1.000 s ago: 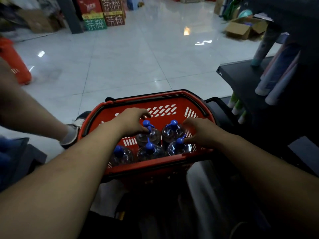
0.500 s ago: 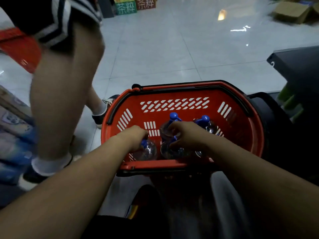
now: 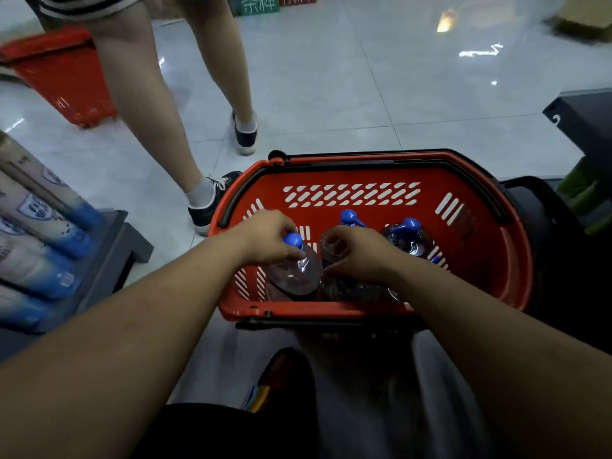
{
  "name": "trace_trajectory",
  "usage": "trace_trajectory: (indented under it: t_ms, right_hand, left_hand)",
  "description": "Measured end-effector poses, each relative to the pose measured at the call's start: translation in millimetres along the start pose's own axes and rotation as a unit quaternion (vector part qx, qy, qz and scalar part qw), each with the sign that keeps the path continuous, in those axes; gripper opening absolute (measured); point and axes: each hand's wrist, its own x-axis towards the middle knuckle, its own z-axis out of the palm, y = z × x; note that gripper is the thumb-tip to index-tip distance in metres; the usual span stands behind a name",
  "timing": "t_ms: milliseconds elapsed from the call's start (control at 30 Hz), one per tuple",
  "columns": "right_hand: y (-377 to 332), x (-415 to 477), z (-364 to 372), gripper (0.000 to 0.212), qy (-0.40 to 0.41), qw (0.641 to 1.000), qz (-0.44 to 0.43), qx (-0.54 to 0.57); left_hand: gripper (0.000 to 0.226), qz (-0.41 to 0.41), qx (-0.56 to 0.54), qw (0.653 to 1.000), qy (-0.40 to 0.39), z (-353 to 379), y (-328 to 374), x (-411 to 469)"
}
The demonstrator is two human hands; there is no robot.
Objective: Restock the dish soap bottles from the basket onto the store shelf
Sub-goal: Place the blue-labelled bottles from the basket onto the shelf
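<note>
Step in hand: We judged this to be the pick-up, with both hands down inside the red basket (image 3: 516, 260) and no bottle yet lifted clear.
Left hand (image 3: 268, 238): Its fingers curled round the neck of a clear dish soap bottle (image 3: 296, 273), just under the blue cap (image 3: 293, 240).
Right hand (image 3: 356, 256): It curled over the top of a second bottle (image 3: 351, 288), hiding the cap. The grip looked closed.
Remaining stock: Two rear bottles (image 3: 409, 238) stood just beyond the right knuckles, blue caps up.
Next move: We expected a straight upward lift of both bottles over the basket wall, then a swing toward a shelf. The necks looked slim, so a firm hold seemed necessary.
Shelf: A dark shelf edge (image 3: 583, 117) lay well out past the right hand. A rack of blue-ended tubes (image 3: 43, 226) lay outside the left forearm. We could not tell which one was to take the bottles.
In the way: A passer-by's legs (image 3: 149, 111) stood beyond the left hand, one shoe (image 3: 212, 207) just beside the basket's corner.
Surroundings: A second red basket (image 3: 63, 77) sat on the tiled floor far beyond the left hand.
</note>
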Motion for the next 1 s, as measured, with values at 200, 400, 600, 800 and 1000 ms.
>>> trace_trajectory:
  t_ms: [200,400,600,800,1000]
  right_hand:
    - [-12.8,-28.2,-14.4,0.081,0.025,0.992,-0.012,0.127]
    - [-37.3,-62.1,-37.0,0.088,0.069,0.938,-0.067,0.334]
    - [-60.4,-101.8,-76.0,0.08,0.126,0.89,-0.14,0.416]
    - [-69.3,-154.1,-109.6,0.058,0.183,0.846,-0.129,0.483]
    - [-55.6,-220.6,-151.5,0.05,0.21,0.794,-0.115,0.558]
  left_hand:
    - [0.039,-0.004,-0.016,0.994,0.107,-80.6,47.2,-31.4]
    - [0.05,0.0,-0.103,0.979,0.174,-146.5,94.9,-69.1]
    - [0.047,0.032,-0.196,0.963,0.183,-192.4,153.0,-91.9]
    - [0.041,0.105,-0.208,0.945,0.23,-219.3,194.8,-109.2]
    - [0.061,0.123,-0.434,0.879,0.152,-181.7,195.8,-118.2]
